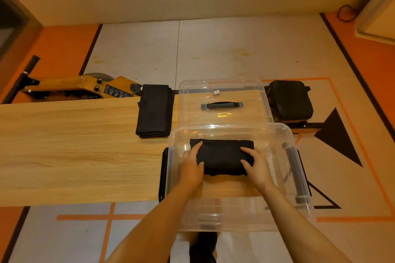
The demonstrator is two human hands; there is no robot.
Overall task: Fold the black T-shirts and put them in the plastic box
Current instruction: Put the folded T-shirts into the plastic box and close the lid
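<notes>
On the wooden table [70, 145] the stack of black T-shirts [154, 111] waits beside the lid [222, 100]. Your left hand [191, 166] and right hand [256, 166] hold the folded T-shirt [222, 156] at its two ends, inside the plastic box [299, 177]. If you release one end first, I think the fold may open.

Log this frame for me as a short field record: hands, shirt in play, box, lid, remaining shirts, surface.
left hand: grips left end of the folded black T-shirt
right hand: grips its right end
shirt position: inside the clear plastic box, toward its far side
lid: off, lying beyond the box, handle up
remaining shirts: folded black stack on the table, left of the lid
surface: wooden table
</notes>
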